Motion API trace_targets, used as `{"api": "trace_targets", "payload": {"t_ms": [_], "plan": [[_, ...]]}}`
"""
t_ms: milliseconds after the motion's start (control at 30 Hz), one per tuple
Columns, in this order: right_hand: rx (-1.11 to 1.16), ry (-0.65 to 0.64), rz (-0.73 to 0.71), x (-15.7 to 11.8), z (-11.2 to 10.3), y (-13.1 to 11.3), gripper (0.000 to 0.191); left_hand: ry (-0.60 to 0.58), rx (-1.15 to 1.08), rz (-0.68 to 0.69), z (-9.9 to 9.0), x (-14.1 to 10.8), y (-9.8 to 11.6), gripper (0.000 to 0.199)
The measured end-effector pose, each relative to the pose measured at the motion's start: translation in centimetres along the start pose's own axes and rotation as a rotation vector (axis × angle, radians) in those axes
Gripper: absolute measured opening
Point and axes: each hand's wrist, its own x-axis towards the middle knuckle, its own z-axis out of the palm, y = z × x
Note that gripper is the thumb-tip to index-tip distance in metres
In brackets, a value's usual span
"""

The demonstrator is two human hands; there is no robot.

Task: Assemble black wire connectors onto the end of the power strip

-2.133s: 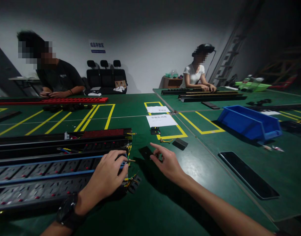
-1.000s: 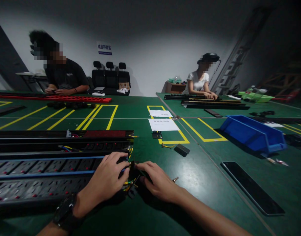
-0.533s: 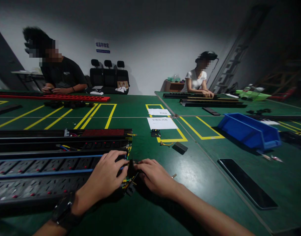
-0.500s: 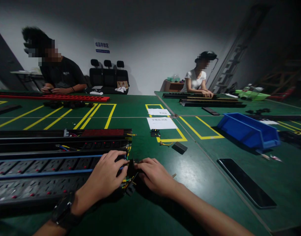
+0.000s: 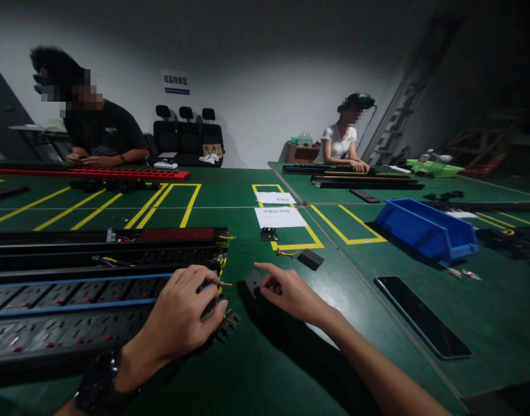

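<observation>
- L hand (image 5: 178, 312): fingers curled over R end of black socket strip w/ blue edges (image 5: 89, 292); thumb apart from index. Firm grip or light rest: cannot tell. Black watch (image 5: 97, 378) on wrist.
- Thin brass-coloured pin (image 5: 225, 283): projects R from beneath L fingertips.
- R hand (image 5: 284, 289): index extended to L, other fingers curled. Thumb side at R edge of small black plate w/ holes (image 5: 253, 283); pinch vs. touch: cannot tell.
- Plate pos.: R of strip end, betw. both hands, apart from strip.
- Small black bracket w/ wires (image 5: 228, 327): just R of L thumb, tilted.
- Dark grey socket strip w/ red buttons (image 5: 65, 335): near side of blue-edged strip, approx. parallel.
- Black rails w/ dark red panel (image 5: 178, 234): far side of same; yellow-green wires at R ends.
- Flat black rect. block (image 5: 310, 259): on green tabletop (image 5: 334, 289), far R of R hand; yellow wire lead (image 5: 287, 253) just L of it.
- White printed sheets (image 5: 280, 217): beyond block, on yellow-taped area.
- Blue plastic bin (image 5: 425, 231): R side; black phone (image 5: 421, 315) flat, nearer.
- Far L: person in black top, hands by red slotted rail (image 5: 130, 173). Far R: person in white top, hands at black profiles (image 5: 364, 180).
</observation>
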Motion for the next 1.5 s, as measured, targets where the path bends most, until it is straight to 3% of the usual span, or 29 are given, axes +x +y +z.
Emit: {"api": "trace_targets", "payload": {"t_ms": [200, 367, 433, 633, 833, 1000, 1233, 1300, 1400, 1500], "plan": [[-0.048, -0.005, 0.011, 0.1, -0.4, 0.0, 0.041, 0.044, -0.025, 0.039, 0.1, 0.1, 0.0, 0.026], [-0.206, 0.223, 0.045, 0.4, -1.7, 0.5, 0.016, 0.025, -0.046, 0.036, 0.5, -0.1, -0.3, 0.026], [-0.27, 0.258, 0.105, 0.5, -2.0, 0.9, 0.016, 0.021, -0.05, 0.028, 0.7, -0.2, -0.4, 0.026], [-0.33, 0.052, 0.24, 0.5, -1.8, 1.0, 0.024, -0.021, -0.036, -0.029, 0.6, 0.3, -0.5, 0.029], [-0.264, -0.073, 0.143, 0.1, -1.9, 0.5, 0.032, -0.186, 0.027, -0.045, 0.3, 2.3, -0.5, 0.024], [-0.192, -0.19, 0.055, -0.1, -2.0, 0.3, 0.034, -0.317, 0.016, -0.022, 1.1, 4.8, 0.3, 0.018], [-0.254, -0.253, -0.039, -0.2, -2.2, 0.9, 0.047, -0.65, -0.046, -0.003, 2.6, 8.2, 2.6, 0.019], [-0.239, -0.181, -0.003, -0.1, -3.1, 1.4, 0.038, -0.679, -0.092, 0.008, 2.5, 8.8, 2.5, 0.019], [-0.374, 0.151, 0.181, 0.0, -5.4, 2.6, 0.023, -0.64, -0.175, -0.032, 2.1, 9.6, 1.2, 0.022], [-0.616, 0.319, 0.408, -0.3, -7.4, 4.6, 0.04, -0.642, -0.306, -0.069, 1.6, 10.3, -0.7, 0.027]]}}
